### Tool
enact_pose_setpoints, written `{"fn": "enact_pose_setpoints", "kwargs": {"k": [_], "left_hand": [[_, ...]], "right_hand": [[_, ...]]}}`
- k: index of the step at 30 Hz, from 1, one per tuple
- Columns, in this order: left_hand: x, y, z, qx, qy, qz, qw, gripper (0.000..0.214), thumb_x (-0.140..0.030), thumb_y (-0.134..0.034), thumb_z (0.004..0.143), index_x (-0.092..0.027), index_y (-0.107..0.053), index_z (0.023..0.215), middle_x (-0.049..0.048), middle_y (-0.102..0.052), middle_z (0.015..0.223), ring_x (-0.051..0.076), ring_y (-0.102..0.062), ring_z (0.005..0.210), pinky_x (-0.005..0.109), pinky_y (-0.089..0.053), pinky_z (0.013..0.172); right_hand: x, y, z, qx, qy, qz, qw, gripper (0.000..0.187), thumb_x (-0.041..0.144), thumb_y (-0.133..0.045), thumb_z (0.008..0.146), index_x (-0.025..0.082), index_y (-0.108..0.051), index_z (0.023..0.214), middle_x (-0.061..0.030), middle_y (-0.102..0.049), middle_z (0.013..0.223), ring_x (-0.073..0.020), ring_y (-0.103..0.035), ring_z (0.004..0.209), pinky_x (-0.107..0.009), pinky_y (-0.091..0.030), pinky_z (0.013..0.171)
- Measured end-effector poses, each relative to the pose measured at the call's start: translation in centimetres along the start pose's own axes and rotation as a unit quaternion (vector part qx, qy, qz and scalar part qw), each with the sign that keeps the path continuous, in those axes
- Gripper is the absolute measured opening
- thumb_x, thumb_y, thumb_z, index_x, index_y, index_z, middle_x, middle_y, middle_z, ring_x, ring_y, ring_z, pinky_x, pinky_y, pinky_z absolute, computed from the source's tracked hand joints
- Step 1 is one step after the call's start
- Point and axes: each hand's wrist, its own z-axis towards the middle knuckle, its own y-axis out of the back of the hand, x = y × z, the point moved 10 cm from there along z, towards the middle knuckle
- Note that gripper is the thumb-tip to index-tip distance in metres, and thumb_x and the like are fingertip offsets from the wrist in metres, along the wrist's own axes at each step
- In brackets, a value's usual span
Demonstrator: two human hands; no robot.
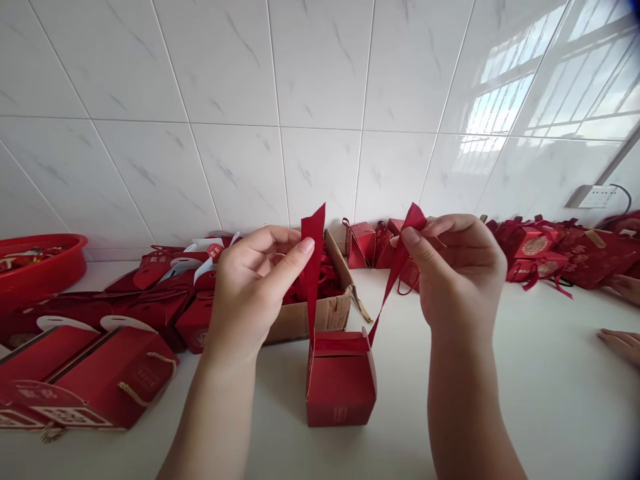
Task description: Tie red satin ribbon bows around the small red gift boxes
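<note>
A small red gift box stands upright on the white table, close in front of me. A red ribbon comes up from its top on both sides. My left hand pinches one ribbon end between thumb and fingers, with the cut tip sticking up above them. The other end is pinched in my right hand, its tip also showing above the thumb. Both ribbon lengths rise from the box and spread apart in a V.
Behind the gift box is an open cardboard box of red ribbon. Red gift boxes crowd the left, beside a red basin. More decorated boxes stand at back right. Another person's hand rests at the right edge. A tiled wall closes the back.
</note>
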Motion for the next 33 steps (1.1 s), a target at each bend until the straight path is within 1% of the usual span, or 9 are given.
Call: {"fn": "enact_pose_setpoints", "kwargs": {"k": [4, 9, 17, 21, 24, 28, 33], "left_hand": [[-0.28, 0.21, -0.07, -0.024, -0.006, 0.014, 1.000, 0.007, -0.028, -0.069, 0.075, -0.021, -0.066, 0.073, -0.0009, -0.057, 0.066, 0.013, -0.054, 0.064, 0.026, -0.046, 0.060], [-0.46, 0.08, -0.11, -0.009, -0.013, 0.035, 0.999, 0.010, -0.031, -0.068, 0.077, -0.022, -0.066, 0.074, -0.0013, -0.053, 0.063, 0.013, -0.050, 0.060, 0.026, -0.043, 0.056], [-0.49, 0.17, -0.19, -0.010, -0.024, 0.021, 0.999, 0.008, -0.031, -0.069, 0.077, -0.023, -0.068, 0.075, -0.0021, -0.053, 0.064, 0.012, -0.051, 0.062, 0.025, -0.043, 0.057], [-0.40, 0.25, -0.23, -0.011, -0.024, 0.017, 0.999, 0.007, -0.030, -0.069, 0.077, -0.024, -0.068, 0.075, -0.0027, -0.053, 0.064, 0.011, -0.052, 0.062, 0.025, -0.042, 0.058], [-0.52, 0.31, -0.31, -0.013, -0.033, 0.015, 0.999, 0.008, -0.031, -0.069, 0.078, -0.024, -0.068, 0.075, -0.0029, -0.053, 0.063, 0.011, -0.052, 0.062, 0.025, -0.042, 0.059], [-0.68, 0.36, -0.40, -0.022, -0.039, 0.025, 0.999, 0.009, -0.033, -0.069, 0.077, -0.025, -0.067, 0.075, -0.0025, -0.053, 0.064, 0.012, -0.052, 0.062, 0.026, -0.042, 0.057], [-0.94, 0.26, -0.42, -0.032, -0.045, 0.054, 0.997, 0.013, -0.036, -0.070, 0.076, -0.024, -0.067, 0.074, -0.0019, -0.059, 0.067, 0.012, -0.051, 0.059, 0.025, -0.042, 0.054]], "right_hand": [[0.04, 0.04, 0.00, -0.007, 0.006, -0.015, 1.000, 0.015, 0.014, -0.070, 0.075, 0.023, -0.059, 0.074, 0.0028, -0.057, 0.072, -0.0102, -0.060, 0.066, -0.025, -0.054, 0.064], [0.19, -0.19, -0.06, -0.007, 0.013, -0.021, 1.000, 0.015, 0.014, -0.070, 0.074, 0.024, -0.059, 0.073, 0.0026, -0.057, 0.071, -0.0105, -0.059, 0.065, -0.025, -0.053, 0.062], [0.74, -0.53, -0.16, 0.001, 0.034, -0.030, 0.999, 0.015, 0.014, -0.069, 0.076, 0.025, -0.059, 0.073, 0.0025, -0.058, 0.071, -0.0122, -0.061, 0.068, -0.028, -0.055, 0.063], [0.70, -0.38, -0.21, -0.003, 0.033, -0.011, 0.999, 0.016, 0.009, -0.069, 0.075, 0.024, -0.065, 0.075, 0.0019, -0.062, 0.072, -0.0124, -0.062, 0.069, -0.029, -0.055, 0.066], [0.61, -0.21, -0.30, -0.010, 0.034, -0.010, 0.999, 0.016, 0.009, -0.070, 0.074, 0.025, -0.069, 0.076, 0.0016, -0.064, 0.071, -0.0137, -0.062, 0.068, -0.031, -0.056, 0.065], [0.65, -0.26, -0.35, -0.010, 0.046, -0.021, 0.999, 0.015, 0.012, -0.071, 0.074, 0.027, -0.070, 0.076, 0.0016, -0.065, 0.071, -0.0148, -0.063, 0.069, -0.033, -0.056, 0.067], [0.27, -0.27, -0.28, -0.011, 0.034, -0.024, 0.999, 0.014, 0.014, -0.071, 0.075, 0.028, -0.069, 0.077, 0.0020, -0.065, 0.071, -0.0149, -0.064, 0.070, -0.032, -0.056, 0.065]]}}
